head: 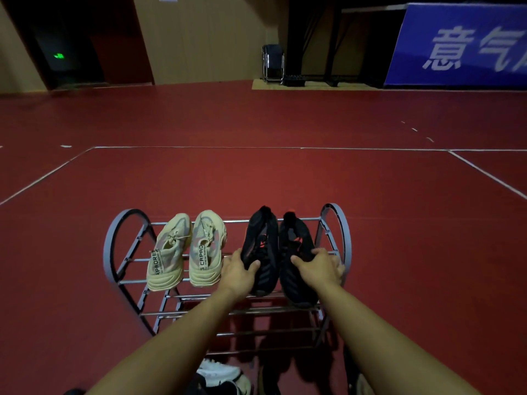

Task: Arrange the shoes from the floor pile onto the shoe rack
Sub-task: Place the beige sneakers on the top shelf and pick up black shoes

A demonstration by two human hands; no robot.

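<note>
My left hand (238,269) wraps the heel end of the left black shoe (261,246), thumb over its inner side, grip clamped on it. My right hand (320,267) does the same on the right black shoe (296,252), thumb on its inner side, fingers curled round the outer side by the rack's right end. Both black shoes lie side by side on the top shelf of the shoe rack (114,246), toward its right end, toes pointing to the far edge, heels at the near edge. The beige pair (186,249) lies on the same shelf toward the left end, toes also to the far edge, just beside my left hand. On the red floor (256,172) at the rack's near side, between my forearms, lies the pile (222,376): a white shoe and darker ones, partly cut off.
</note>
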